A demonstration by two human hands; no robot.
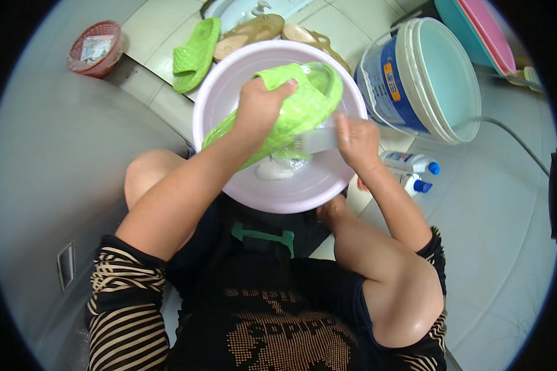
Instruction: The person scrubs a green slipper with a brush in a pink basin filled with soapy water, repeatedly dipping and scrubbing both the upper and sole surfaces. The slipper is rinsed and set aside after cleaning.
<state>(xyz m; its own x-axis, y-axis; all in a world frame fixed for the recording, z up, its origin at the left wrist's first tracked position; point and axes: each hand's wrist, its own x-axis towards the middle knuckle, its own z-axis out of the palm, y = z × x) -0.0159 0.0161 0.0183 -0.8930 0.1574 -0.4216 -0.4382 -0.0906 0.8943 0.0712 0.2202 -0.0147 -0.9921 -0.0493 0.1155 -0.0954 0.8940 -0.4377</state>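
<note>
My left hand (261,107) grips a bright green slide slipper (301,109) across its strap, tilted over a pale pink plastic basin (278,205). The slipper looks wet and shiny. In my right hand (359,139) is a whitish scrubbing brush (320,140), blurred, its bristles against or very close to the slipper's lower side. A white lump (274,169), perhaps cloth or soap, lies in the basin below the slipper. Part of another bright green piece shows beneath the brush; whether it belongs to the same slipper I cannot tell.
Beyond the basin lie another green slipper (197,55) and tan sandals (250,35). A large white-and-blue bucket (394,79) stands right, near two blue-capped bottles (411,162). A red basket (95,48) sits at upper left. Grey walls or panels flank me.
</note>
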